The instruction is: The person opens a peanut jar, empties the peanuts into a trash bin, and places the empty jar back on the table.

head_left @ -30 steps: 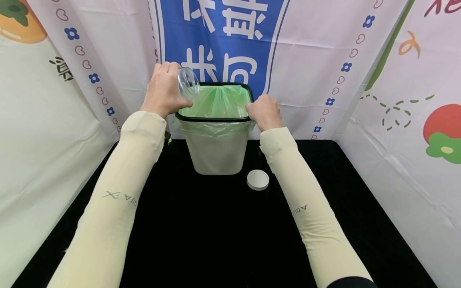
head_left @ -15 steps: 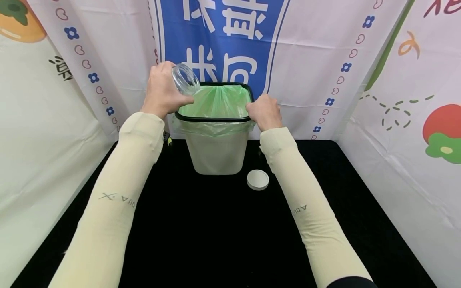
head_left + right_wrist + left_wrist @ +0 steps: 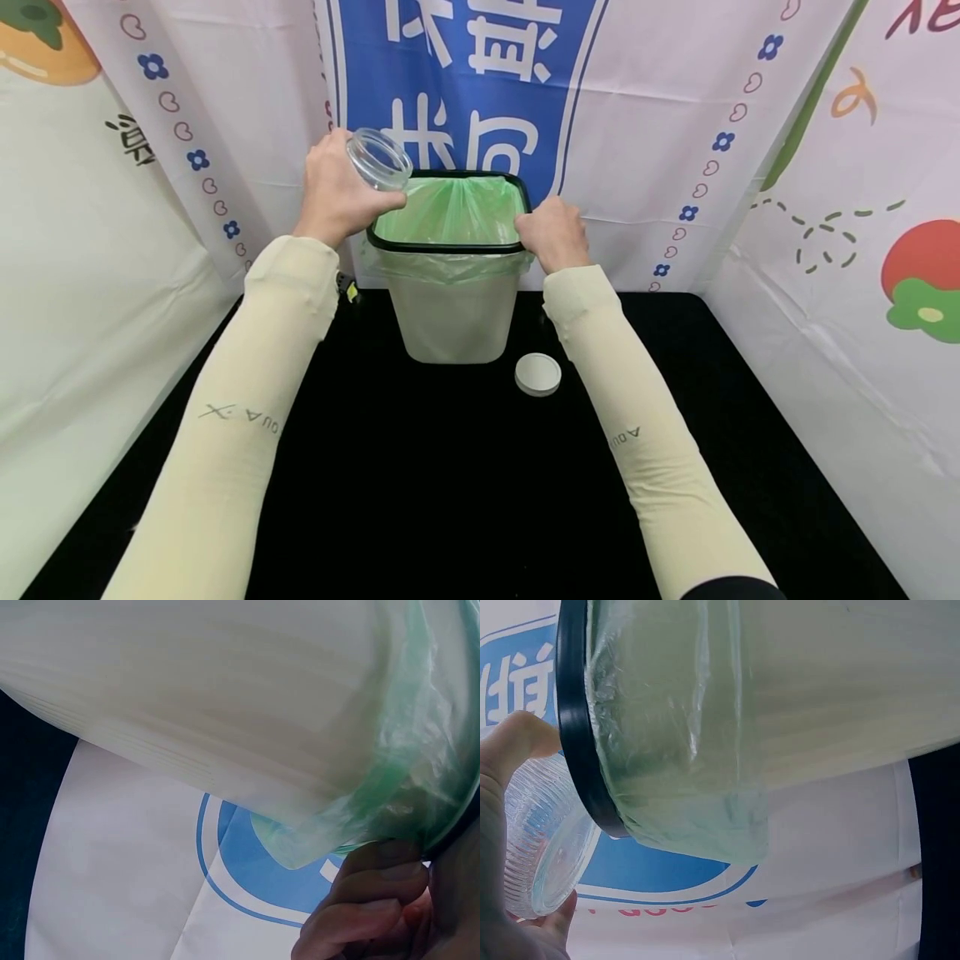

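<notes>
My left hand (image 3: 333, 187) holds a clear glass jar (image 3: 381, 160) beside the left rim of a trash bin (image 3: 453, 321). The jar is tilted, its mouth facing up and to the right. Ribbed glass sides of the jar (image 3: 536, 832) show between thumb and fingers in the left wrist view. A green plastic bag (image 3: 457, 208) lines the bin and folds over a black rim (image 3: 450, 248). My right hand (image 3: 553, 235) grips the rim at its right side, fingers curled under the edge in the right wrist view. I cannot make out the bag's contents.
A white round lid (image 3: 537, 374) lies on the black table (image 3: 420, 475), to the right of the bin's base. Printed cloth walls (image 3: 637, 125) enclose the table at the back and both sides. A small black and yellow item (image 3: 348, 287) shows near the left cuff.
My left hand has turned the jar, so its mouth faces more upward and sits slightly farther left. The right hand keeps its place on the rim.
</notes>
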